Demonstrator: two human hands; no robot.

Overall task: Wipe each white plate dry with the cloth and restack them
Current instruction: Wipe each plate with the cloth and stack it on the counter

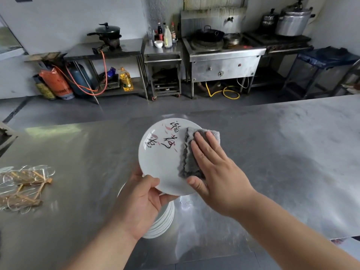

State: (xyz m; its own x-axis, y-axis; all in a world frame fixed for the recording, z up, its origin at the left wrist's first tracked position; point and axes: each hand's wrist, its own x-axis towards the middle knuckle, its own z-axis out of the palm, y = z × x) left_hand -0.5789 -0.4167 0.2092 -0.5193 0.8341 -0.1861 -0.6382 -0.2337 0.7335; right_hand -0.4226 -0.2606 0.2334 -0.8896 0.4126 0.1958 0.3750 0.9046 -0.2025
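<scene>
Left hand [143, 199] grips plate [161, 158]; right hand [216, 172] presses cloth [190, 162] flat.

A plate [163, 158] is held over the near middle of the table [282, 152], gripped at its near edge by the left hand [142, 203]. A cloth [190, 158] is pressed on the plate's right side under the flat right hand [216, 172]. A stack of plates [164, 221] is set on the table below, partly hidden by the left hand. Tied bundles [23, 186] are laid at the table's left edge. Along the far wall, a pan [107, 32] is placed left, bottles [166, 35] in the middle, a wok [209, 35] to their right and large pots [292, 22] far right.
</scene>
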